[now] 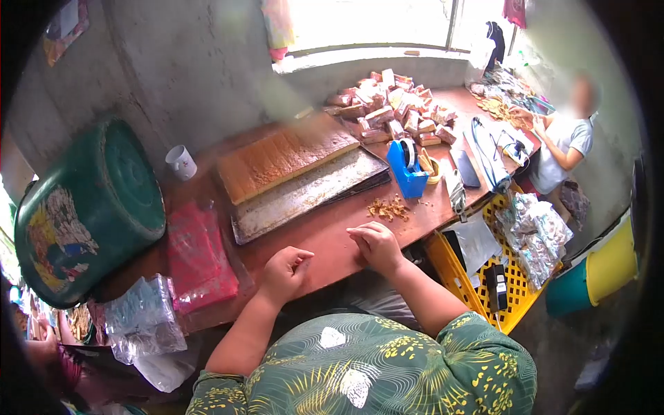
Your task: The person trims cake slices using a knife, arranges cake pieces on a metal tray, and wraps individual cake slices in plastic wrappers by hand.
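My left hand (pixel 286 274) hovers at the table's front edge, its fingers curled in with the tips close together. To its right, my right hand (pixel 377 247) is over the table top, fingers bent and bunched toward the thumb. Whether either hand holds something small cannot be made out. Just beyond the right hand lies a small heap of brown crumbs (pixel 389 208). A metal baking tray (pixel 311 192) lies ahead of both hands, bearing a large brown-topped slab of cake (pixel 283 160). Behind the crumbs stands a blue tape dispenser (pixel 408 169).
Wrapped bars (pixel 398 107) are piled by the window. A green tub (pixel 90 211) lies tipped at left, near a white mug (pixel 181 163), pink plastic bags (pixel 200 256) and clear bags (pixel 144 318). A yellow crate (pixel 515 318) is at right. Another person (pixel 564 142) sits far right.
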Motion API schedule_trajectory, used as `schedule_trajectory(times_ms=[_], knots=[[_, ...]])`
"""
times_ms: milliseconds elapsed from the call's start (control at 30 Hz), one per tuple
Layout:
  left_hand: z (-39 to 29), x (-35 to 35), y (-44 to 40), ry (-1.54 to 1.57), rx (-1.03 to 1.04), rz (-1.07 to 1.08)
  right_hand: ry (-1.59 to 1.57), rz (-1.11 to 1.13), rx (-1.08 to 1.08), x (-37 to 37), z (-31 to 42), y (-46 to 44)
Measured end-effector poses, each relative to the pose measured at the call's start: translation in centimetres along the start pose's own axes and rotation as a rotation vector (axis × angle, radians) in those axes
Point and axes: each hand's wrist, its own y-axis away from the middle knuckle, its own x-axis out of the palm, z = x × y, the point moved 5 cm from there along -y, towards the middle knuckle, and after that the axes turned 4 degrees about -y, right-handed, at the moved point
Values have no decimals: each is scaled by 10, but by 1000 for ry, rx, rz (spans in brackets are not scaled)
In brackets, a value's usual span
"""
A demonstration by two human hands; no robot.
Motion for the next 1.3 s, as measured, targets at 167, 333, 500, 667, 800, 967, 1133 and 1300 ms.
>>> schedule_trajectory(times_ms=[167, 333, 500, 667, 800, 967, 1133, 1300], knots=[[-3, -1, -1, 10, -14, 22, -7, 40, 34, 0, 2, 0], [-7, -2, -3, -53, 38, 37, -13, 121, 107, -3, 4, 1], [-5, -1, -6, -67, 53, 53, 6, 36, 26, 1, 0, 0], [-4, 0, -5, -49, 48, 41, 7, -50, -9, 1, 0, -2], [-6, -2, -4, -7, 64, 2, 6, 38, 26, 3, 0, -2], [-14, -6, -6, -50, 44, 16, -7, 88, 63, 2, 1, 0], [-14, -7, -4, -95, 112, 23, 7, 97, 64, 0, 4, 0], [-23, -10, -3, -100, 178, -1, 2, -8, 26, 0, 3, -4]])
